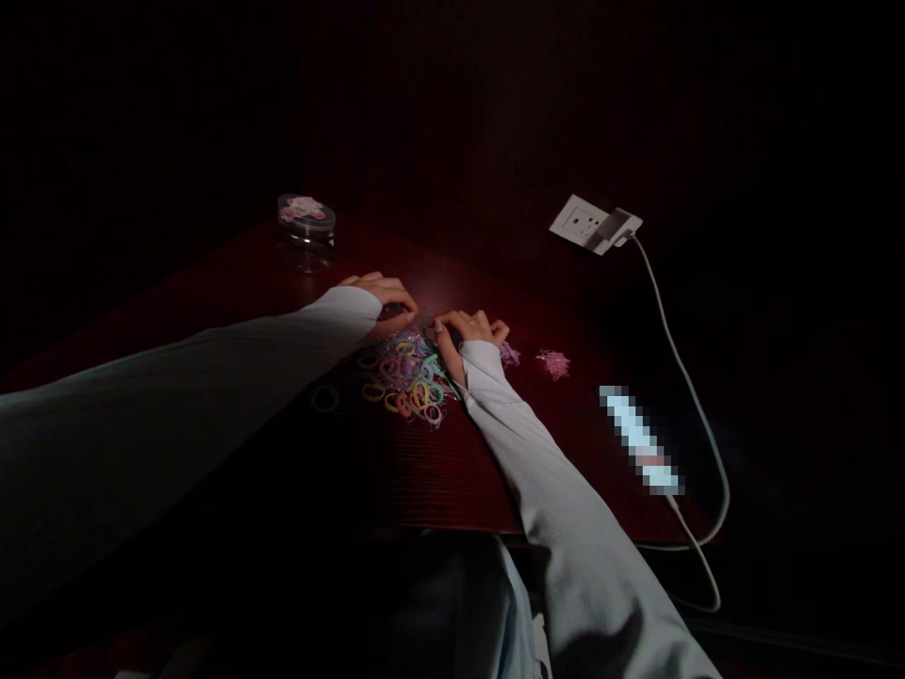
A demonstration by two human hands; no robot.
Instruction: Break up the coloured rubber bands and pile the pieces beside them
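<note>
A pile of small coloured hair ties (403,372) lies on the dark red table, yellow, pink, green, orange and purple rings mixed with thin shiny strands. My left hand (386,294) is over the far left side of the pile, fingers bent and tips drawn together. Facing it, my right hand (472,330) is at the pile's right edge, thumb and forefinger close together. What lies between the fingertips of either hand is too small and dark to make out. A purple cluster (509,354) shows beside my right hand, and a pink cluster (553,363) sits farther right.
A clear round container (306,226) with a pink-patterned lid stands at the back left. On the right, a phone (640,438) with a blurred screen is joined by a white cable (679,354) to a charger at the wall socket (581,223). The table's front edge is near my lap.
</note>
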